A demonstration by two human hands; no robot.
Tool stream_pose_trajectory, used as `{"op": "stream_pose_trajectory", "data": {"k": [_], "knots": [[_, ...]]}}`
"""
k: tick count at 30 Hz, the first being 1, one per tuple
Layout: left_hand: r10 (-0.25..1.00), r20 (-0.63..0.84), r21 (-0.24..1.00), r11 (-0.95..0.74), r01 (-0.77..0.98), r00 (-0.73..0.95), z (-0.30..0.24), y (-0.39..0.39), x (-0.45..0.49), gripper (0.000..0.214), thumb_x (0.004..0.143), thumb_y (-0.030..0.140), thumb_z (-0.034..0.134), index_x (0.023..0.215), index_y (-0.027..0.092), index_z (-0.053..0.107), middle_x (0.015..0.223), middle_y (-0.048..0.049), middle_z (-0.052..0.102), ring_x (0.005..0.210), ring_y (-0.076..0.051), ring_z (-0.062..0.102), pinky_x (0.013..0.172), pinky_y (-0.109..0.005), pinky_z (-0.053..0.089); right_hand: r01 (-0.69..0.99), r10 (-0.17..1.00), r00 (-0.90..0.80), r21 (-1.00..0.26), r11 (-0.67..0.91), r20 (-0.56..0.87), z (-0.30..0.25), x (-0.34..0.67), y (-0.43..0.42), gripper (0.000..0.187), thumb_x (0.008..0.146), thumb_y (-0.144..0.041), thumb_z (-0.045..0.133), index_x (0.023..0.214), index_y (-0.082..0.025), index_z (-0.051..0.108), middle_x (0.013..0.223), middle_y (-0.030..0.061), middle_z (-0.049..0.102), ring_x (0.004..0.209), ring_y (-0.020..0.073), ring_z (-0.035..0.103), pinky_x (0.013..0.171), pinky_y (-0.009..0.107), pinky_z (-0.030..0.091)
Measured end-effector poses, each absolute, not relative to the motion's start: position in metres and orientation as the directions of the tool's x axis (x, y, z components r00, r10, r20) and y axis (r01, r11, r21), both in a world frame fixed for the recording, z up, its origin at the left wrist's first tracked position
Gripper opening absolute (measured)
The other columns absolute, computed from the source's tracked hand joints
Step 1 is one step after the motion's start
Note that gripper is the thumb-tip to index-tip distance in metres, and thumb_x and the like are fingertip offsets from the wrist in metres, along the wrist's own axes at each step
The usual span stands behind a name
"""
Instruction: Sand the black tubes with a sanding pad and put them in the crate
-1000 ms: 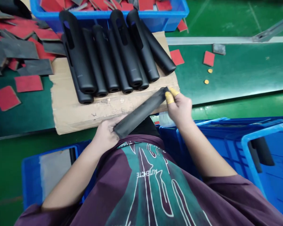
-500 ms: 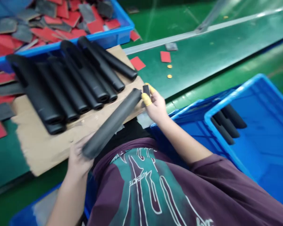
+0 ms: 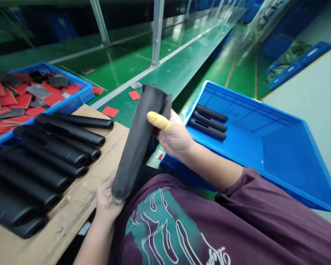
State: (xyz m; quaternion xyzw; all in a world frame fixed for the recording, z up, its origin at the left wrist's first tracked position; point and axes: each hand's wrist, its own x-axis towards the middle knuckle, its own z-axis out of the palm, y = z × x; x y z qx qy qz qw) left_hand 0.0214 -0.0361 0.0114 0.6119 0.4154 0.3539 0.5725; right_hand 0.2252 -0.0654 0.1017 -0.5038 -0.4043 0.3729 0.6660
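A long matte black tube (image 3: 139,143) slants upward in front of my shirt. My left hand (image 3: 108,200) is closed around its lower end. My right hand (image 3: 172,134), wearing yellow finger cots, is at the upper part, with its thumb lying across the tube's surface. Between those fingers and the tube's right side, a small dark flat pad (image 3: 167,106) sticks up; the rest of it is hidden. Left of the tube, several glossy black tubes (image 3: 55,145) lie side by side on a cardboard sheet (image 3: 71,209).
A blue tray (image 3: 84,94) of red and grey abrasive pieces stands at the left. Loose red squares (image 3: 110,111) lie on the green bench (image 3: 151,90). To the right is a large blue crate (image 3: 281,121) with 3 matte black tubes (image 3: 208,123). Metal posts (image 3: 157,33) rise behind.
The view has swung right. The tube now stands steeper, and my right hand has moved from just off its end onto it, thumb across the surface. My left hand still grips the lower end.
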Motion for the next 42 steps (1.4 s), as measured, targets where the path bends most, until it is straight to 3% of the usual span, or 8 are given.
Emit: {"op": "stream_pose_trajectory", "data": {"k": [6,11,15,19,21,25,34,42], "knots": [[0.793,0.095,0.986,-0.159,0.053,0.602,0.020,-0.041,0.051,0.039,0.070,0.050,0.073,0.094,0.019,0.079,0.049,0.0038,0.054,0.043,-0.011,0.047,0.052,-0.027,0.049,0.514,0.548,0.716,-0.858,0.004,0.432,0.162,0.306,-0.116,0.053,0.102,-0.053,0.026,0.139,-0.020,0.046,0.129,0.0070,0.065,0.123,0.0262,0.062,0.092,0.043,0.059],[0.861,0.018,0.987,-0.098,0.131,0.508,0.012,-0.044,0.053,0.035,0.074,0.048,0.072,0.094,0.020,0.079,0.051,0.0047,0.051,0.048,-0.010,0.048,0.055,-0.024,0.046,0.755,0.352,0.634,-0.649,-0.090,0.689,0.186,0.403,-0.162,0.050,0.100,-0.054,0.038,0.141,-0.024,0.042,0.135,0.0084,0.063,0.126,0.0231,0.060,0.093,0.037,0.057],[0.898,-0.039,0.985,-0.038,0.167,0.438,0.008,-0.041,0.048,0.037,0.073,0.050,0.073,0.093,0.019,0.079,0.049,0.0055,0.049,0.048,-0.009,0.045,0.057,-0.024,0.044,0.830,0.509,0.553,-0.489,-0.269,0.659,0.162,0.453,-0.183,0.061,0.085,-0.051,0.067,0.135,-0.019,0.051,0.131,0.0099,0.066,0.120,0.0222,0.062,0.101,0.035,0.052],[0.885,-0.103,0.976,0.001,0.219,0.454,0.007,-0.036,0.046,0.046,0.069,0.055,0.076,0.094,0.017,0.079,0.050,0.0045,0.052,0.048,-0.009,0.044,0.056,-0.024,0.043,0.862,0.842,0.501,-0.199,-0.466,0.200,0.098,0.457,-0.185,0.078,0.073,-0.038,0.079,0.141,-0.014,0.049,0.143,0.0110,0.059,0.130,0.0279,0.057,0.108,0.041,0.048],[0.880,-0.124,0.971,0.012,0.240,0.458,0.007,-0.036,0.047,0.051,0.066,0.060,0.077,0.094,0.016,0.079,0.049,0.0042,0.051,0.046,-0.009,0.043,0.052,-0.024,0.041,0.879,0.884,0.467,-0.120,-0.462,0.012,0.063,0.450,-0.184,0.075,0.073,-0.036,0.078,0.141,-0.016,0.051,0.140,0.0104,0.062,0.125,0.0281,0.061,0.101,0.039,0.052],[0.923,-0.098,0.974,0.011,0.228,0.373,0.007,-0.043,0.052,0.049,0.067,0.059,0.076,0.093,0.017,0.080,0.049,0.0045,0.050,0.048,-0.009,0.043,0.053,-0.024,0.039,0.902,0.896,0.416,-0.055,-0.428,-0.155,0.012,0.443,-0.180,0.074,0.071,-0.039,0.078,0.139,-0.019,0.056,0.119,0.0115,0.073,0.102,0.0302,0.071,0.078,0.036,0.056],[0.905,-0.121,0.962,0.006,0.272,0.408,-0.016,-0.034,0.057,0.058,0.065,0.067,0.074,0.091,0.016,0.080,0.046,0.0036,0.049,0.043,-0.010,0.040,0.046,-0.024,0.036,0.964,0.949,0.262,0.086,-0.251,-0.174,-0.031,0.459,-0.161,0.068,0.084,-0.042,0.064,0.142,-0.011,0.051,0.122,0.0226,0.065,0.109,0.0331,0.062,0.089,0.040,0.045],[0.877,-0.215,0.947,0.078,0.313,0.430,-0.007,-0.028,0.068,0.056,0.064,0.063,0.077,0.092,0.014,0.079,0.049,0.0031,0.052,0.047,-0.010,0.046,0.050,-0.024,0.041,0.977,0.975,0.198,0.095,-0.188,-0.101,-0.055,0.482,-0.156,0.064,0.088,-0.041,0.056,0.141,-0.007,0.052,0.126,0.0258,0.061,0.112,0.0364,0.053,0.092,0.045,0.037]]}}
